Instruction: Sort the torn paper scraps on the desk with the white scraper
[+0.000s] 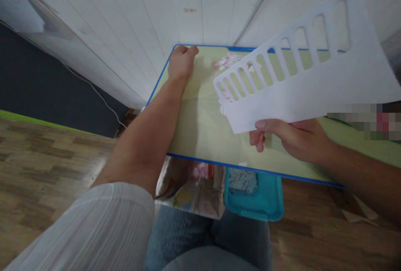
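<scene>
In my right hand point(294, 137) is a white slotted sheet point(291, 104), its lower edge pinched between the thumb and fingers. A row of rounded slots runs along its upper side, growing longer toward the right. The sheet is tilted above a pale yellow-green table point(200, 129) with a blue rim. Near the table's far left corner, my left hand point(182, 63) rests with its fingers curled closed; whatever may be inside them is hidden. Pink and white shreds point(228, 61) lie in a pile at the back of the table, partly covered by the sheet.
Below the table's front edge are a shiny foil-like bag point(194, 196) and a turquoise tray point(269, 198) holding a grey-white crumbly block point(242, 180). A white plank wall point(188, 24) stands behind the table. A dark panel point(56, 79) and a cable are at the left.
</scene>
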A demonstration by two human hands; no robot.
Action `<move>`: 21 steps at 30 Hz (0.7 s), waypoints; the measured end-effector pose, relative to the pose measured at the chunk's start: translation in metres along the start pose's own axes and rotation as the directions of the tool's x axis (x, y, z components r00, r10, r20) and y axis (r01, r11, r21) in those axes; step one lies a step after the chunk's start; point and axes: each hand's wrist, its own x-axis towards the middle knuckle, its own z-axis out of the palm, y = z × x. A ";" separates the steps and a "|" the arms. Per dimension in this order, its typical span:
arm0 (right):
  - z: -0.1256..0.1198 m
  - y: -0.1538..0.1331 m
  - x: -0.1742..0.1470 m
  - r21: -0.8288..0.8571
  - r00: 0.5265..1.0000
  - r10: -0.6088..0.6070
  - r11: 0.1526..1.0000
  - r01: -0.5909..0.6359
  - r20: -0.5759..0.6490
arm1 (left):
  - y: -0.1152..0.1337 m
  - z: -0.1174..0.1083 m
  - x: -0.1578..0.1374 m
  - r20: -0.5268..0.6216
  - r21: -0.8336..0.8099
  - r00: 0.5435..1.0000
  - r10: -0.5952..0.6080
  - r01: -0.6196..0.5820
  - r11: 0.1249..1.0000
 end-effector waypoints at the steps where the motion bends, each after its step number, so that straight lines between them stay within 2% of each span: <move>1: 0.001 0.002 -0.008 0.008 1.000 0.015 1.000 -0.015 0.013 | 0.003 0.000 -0.003 0.027 -0.010 0.998 -0.060 0.060 0.998; 3: 0.005 0.010 -0.030 -0.006 1.000 0.028 1.000 -0.028 -0.013 | 0.010 -0.001 -0.010 0.038 -0.021 0.993 -0.116 0.116 0.993; 6: 0.021 0.028 -0.072 -0.084 0.979 0.001 0.996 -0.018 -0.206 | 0.014 0.001 -0.014 0.065 0.001 0.988 -0.143 0.144 0.990; 7: 0.028 0.035 -0.085 -0.107 0.955 -0.007 0.994 -0.026 -0.297 | 0.014 0.001 -0.015 0.080 0.006 0.986 -0.144 0.144 0.990; 9: 0.044 0.045 -0.106 -0.151 0.869 -0.065 0.988 -0.011 -0.490 | 0.014 0.004 -0.015 0.100 0.005 0.986 -0.133 0.133 0.991; 12: 0.064 0.055 -0.120 -0.214 0.759 -0.117 0.976 -0.031 -0.640 | 0.019 0.005 -0.018 0.086 -0.015 0.990 -0.107 0.109 0.994; 16: 0.077 0.059 -0.119 -0.245 0.682 -0.161 0.969 -0.027 -0.713 | 0.032 0.003 -0.029 0.070 -0.051 0.993 -0.097 0.101 0.994; 19: 0.076 0.059 -0.117 -0.277 0.671 -0.188 0.961 -0.026 -0.717 | 0.038 0.001 -0.034 0.072 -0.074 0.995 -0.066 0.072 0.995; 21: 0.071 0.058 -0.116 -0.249 0.679 -0.156 0.968 -0.040 -0.718 | 0.039 -0.001 -0.036 0.072 -0.081 0.996 -0.055 0.061 0.995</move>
